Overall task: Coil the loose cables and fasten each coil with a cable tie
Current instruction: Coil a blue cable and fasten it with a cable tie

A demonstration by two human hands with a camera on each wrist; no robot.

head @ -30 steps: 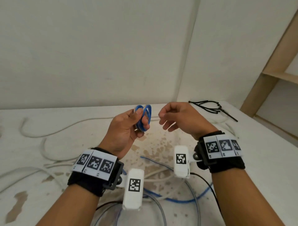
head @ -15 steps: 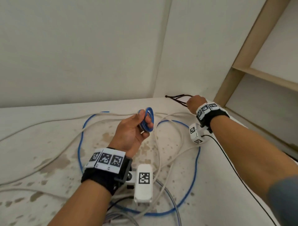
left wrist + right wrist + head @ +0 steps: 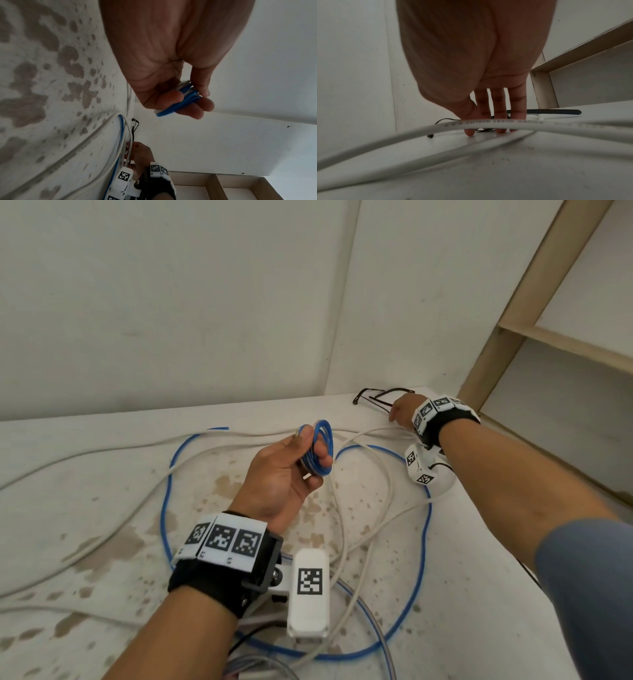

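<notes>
My left hand (image 3: 313,455) holds a small blue coil (image 3: 322,440) upright above the table, pinched between thumb and fingers; the left wrist view shows the coil (image 3: 181,99) in my curled fingers. My right hand (image 3: 399,414) is stretched out to the far right corner, where thin black cable ties (image 3: 375,398) lie. Seen from the right wrist, its fingers (image 3: 499,108) point straight down with the tips on the table at the black ties (image 3: 444,119); a white cable (image 3: 419,129) crosses in front and hides part of them. It grips nothing that I can see.
A long blue cable (image 3: 166,508) loops over the stained white table (image 3: 85,491), tangled with several white cables (image 3: 342,508). Walls close the back and the corner. A wooden shelf frame (image 3: 513,302) stands at the right. A dark thick cable (image 3: 556,112) lies beyond my right fingers.
My right hand has left the coil and moved out to the far right corner, onto the black ties. The left hand keeps holding the blue coil. The head view has turned right.
</notes>
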